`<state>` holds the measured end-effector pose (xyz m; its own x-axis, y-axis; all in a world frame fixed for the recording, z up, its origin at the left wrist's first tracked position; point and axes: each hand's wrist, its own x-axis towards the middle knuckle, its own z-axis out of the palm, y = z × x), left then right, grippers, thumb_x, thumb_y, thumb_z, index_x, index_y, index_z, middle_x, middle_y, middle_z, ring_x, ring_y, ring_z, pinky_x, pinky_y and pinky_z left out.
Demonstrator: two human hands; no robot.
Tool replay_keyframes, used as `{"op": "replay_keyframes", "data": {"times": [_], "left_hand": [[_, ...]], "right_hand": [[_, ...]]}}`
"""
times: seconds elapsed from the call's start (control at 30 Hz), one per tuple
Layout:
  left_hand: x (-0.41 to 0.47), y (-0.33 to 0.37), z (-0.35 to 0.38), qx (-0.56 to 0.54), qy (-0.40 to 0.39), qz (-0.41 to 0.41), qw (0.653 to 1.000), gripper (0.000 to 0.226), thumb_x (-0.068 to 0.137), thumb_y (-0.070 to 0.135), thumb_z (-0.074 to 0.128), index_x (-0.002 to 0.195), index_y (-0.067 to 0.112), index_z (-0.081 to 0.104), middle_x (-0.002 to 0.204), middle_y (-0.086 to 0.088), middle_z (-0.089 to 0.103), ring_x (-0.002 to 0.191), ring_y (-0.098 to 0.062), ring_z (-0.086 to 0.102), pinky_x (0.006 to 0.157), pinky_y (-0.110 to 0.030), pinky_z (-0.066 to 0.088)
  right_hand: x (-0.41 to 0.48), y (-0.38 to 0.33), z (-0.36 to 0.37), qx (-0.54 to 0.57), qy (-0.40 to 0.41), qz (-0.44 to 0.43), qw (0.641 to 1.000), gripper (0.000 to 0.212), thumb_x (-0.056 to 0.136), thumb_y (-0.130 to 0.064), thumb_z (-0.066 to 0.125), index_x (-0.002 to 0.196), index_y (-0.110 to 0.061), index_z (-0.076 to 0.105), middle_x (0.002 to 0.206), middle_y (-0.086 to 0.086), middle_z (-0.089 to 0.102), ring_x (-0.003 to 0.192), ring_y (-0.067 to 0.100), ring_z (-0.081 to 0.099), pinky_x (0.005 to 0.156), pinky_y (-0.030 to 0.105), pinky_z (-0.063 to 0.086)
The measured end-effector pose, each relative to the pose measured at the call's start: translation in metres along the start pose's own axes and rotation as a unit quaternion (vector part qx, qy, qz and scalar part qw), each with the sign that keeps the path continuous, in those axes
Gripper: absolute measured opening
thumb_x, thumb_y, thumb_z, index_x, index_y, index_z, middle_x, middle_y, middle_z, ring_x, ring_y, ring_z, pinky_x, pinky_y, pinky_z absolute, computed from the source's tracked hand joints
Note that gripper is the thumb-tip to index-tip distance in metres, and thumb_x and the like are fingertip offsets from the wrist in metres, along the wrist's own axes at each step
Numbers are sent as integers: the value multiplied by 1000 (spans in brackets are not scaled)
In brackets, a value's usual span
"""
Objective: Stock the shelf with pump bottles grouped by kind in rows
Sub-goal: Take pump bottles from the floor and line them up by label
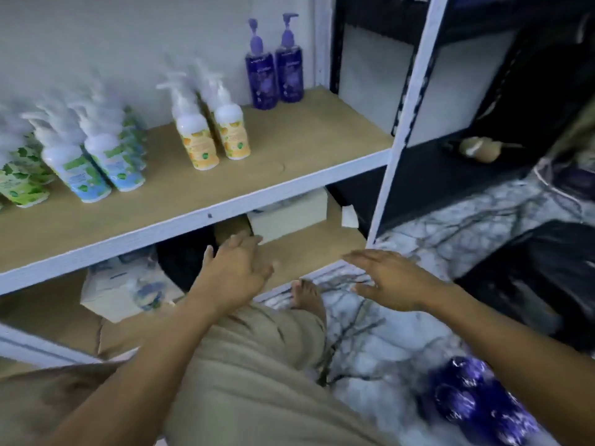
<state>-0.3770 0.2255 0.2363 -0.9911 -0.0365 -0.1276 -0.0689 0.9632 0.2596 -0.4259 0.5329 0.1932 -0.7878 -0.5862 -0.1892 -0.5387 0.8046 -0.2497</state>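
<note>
Two purple pump bottles (273,67) stand side by side at the back right corner of the shelf (306,140). Left of them on the same board are two orange-labelled bottles (214,135), then blue-labelled bottles (96,162) and green-labelled bottles (19,183) in rows. Below the shelf's front edge, my left hand (238,268) and right hand (389,281) hover with fingers spread, holding nothing. Under the shelf sit a white box (289,217) and a printed carton (119,291), contents hidden. A blurred purple bundle (476,403) lies on the floor, down right of the shelf. Label print is too blurred to read.
</note>
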Motion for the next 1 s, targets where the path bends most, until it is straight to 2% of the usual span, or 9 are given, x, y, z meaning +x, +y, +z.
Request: {"op": "replay_keyframes", "data": {"times": [0.1, 0.2, 0.27, 0.37, 0.53, 0.7, 0.8, 0.83, 1.0], "left_hand": [[6, 57, 42, 6, -87, 104, 991, 66, 91, 59, 51, 150, 29, 40, 162, 0, 28, 148, -23, 28, 119, -47, 23], [13, 107, 80, -9, -180, 181, 967, 62, 90, 52, 63, 144, 25, 49, 148, -1, 45, 136, -21, 45, 110, -34, 38], [17, 135, 100, 3, -206, 217, 954, 60, 90, 44, 68, 144, 26, 48, 148, 1, 46, 133, -19, 46, 108, -33, 39], [18, 175, 131, 38, -254, 255, 932, 59, 93, 42, 66, 146, 28, 45, 148, 2, 45, 134, -21, 45, 94, -30, 38], [9, 235, 191, 16, -356, 272, 894, 60, 91, 37, 71, 145, 25, 47, 144, -5, 51, 126, -23, 51, 97, -26, 40], [-7, 275, 241, 3, -374, 269, 887, 51, 88, 30, 74, 136, 24, 58, 125, -4, 60, 112, -22, 58, 88, -29, 46], [-20, 288, 265, 16, -358, 278, 891, 29, 86, 28, 70, 113, 21, 63, 105, 1, 55, 95, -22, 58, 76, -31, 46], [-26, 292, 271, 27, -349, 282, 893, 23, 87, 28, 67, 107, 21, 60, 106, 0, 53, 94, -23, 57, 75, -33, 46], [-69, 319, 282, 68, -264, 335, 902, 27, 89, 30, 62, 116, 24, 57, 122, -3, 51, 105, -33, 61, 80, -41, 53]], "right_hand": [[-59, 48, 30, 35, -19, 78, 996, 68, 98, -46, 57, 157, -31, 27, 160, -3, 35, 143, 21, 37, 116, 32, 32], [-114, 88, 59, 61, -42, 159, 984, 70, 95, -50, 59, 156, -36, 27, 156, -3, 41, 138, 24, 44, 111, 39, 40], [-147, 110, 75, 93, -46, 212, 972, 68, 94, -46, 62, 154, -34, 32, 152, 1, 45, 133, 26, 49, 108, 40, 42], [-186, 133, 94, 133, -49, 276, 951, 65, 94, -38, 65, 153, -32, 37, 143, 6, 52, 123, 26, 55, 100, 35, 45], [-221, 156, 121, 178, -19, 324, 929, 60, 92, -23, 67, 148, -29, 46, 139, 10, 55, 119, 28, 57, 98, 35, 46], [-238, 172, 141, 188, 7, 352, 917, 46, 89, -21, 66, 134, -25, 59, 120, 10, 62, 112, 30, 59, 90, 40, 51], [-250, 175, 148, 191, 24, 367, 910, 31, 85, -23, 69, 115, -25, 67, 103, 4, 59, 103, 29, 59, 83, 45, 54], [-255, 175, 151, 192, 25, 372, 908, 27, 84, -24, 70, 111, -26, 67, 100, 1, 56, 98, 26, 58, 81, 44, 54], [-295, 165, 172, 219, 23, 373, 902, 24, 84, -31, 75, 105, -27, 64, 92, -5, 55, 81, 16, 52, 77, 36, 51]]}}
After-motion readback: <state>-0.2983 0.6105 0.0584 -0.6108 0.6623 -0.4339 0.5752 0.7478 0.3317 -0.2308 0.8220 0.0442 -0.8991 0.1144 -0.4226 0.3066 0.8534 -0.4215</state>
